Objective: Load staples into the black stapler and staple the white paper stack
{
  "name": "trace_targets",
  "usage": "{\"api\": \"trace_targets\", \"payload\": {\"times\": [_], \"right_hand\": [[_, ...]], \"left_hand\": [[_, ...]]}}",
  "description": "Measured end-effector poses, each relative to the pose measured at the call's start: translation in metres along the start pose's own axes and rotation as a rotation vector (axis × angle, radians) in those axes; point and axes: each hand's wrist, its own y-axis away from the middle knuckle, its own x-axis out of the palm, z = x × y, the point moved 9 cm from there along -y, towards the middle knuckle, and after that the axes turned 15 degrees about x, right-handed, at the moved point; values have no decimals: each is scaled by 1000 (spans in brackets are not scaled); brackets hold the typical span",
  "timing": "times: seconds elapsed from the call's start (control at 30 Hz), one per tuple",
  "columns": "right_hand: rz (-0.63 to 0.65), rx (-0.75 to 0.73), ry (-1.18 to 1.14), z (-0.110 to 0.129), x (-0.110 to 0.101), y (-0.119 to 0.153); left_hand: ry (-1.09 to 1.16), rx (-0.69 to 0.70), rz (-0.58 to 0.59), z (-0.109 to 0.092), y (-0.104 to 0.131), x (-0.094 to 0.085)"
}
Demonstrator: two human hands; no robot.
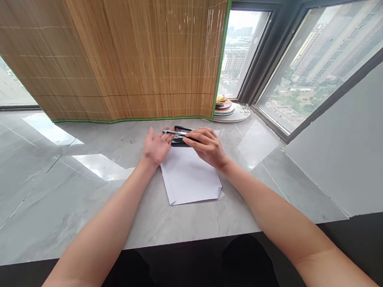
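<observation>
A black stapler (180, 141) with a silver metal part is spread apart above the far end of a stack of white paper (191, 179). My right hand (209, 147) has its fingers wrapped round the stapler from the right. Palm up at the stapler's left end, my left hand (157, 146) has its fingers spread, with the tip of the metal part over them. The paper lies on the grey marbled ledge, and one near corner is slightly folded.
A bamboo blind (131, 55) with green edging hangs down behind the hands. Stacked plates (224, 110) sit at the window corner, right of the blind. The ledge's front edge (192, 241) runs below the paper.
</observation>
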Motion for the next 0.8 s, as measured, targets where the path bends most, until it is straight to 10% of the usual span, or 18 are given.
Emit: {"api": "trace_targets", "payload": {"times": [0.3,0.5,0.8], "right_hand": [[34,-6,38,5,2,0],[-93,385,-352,-34,-11,-1],[412,622,-916,-49,37,11]], "left_hand": [[15,-43,-116,8,-4,-11],[92,58,-203,3,-10,-20],[-110,174,-114,-6,-12,-13]]}}
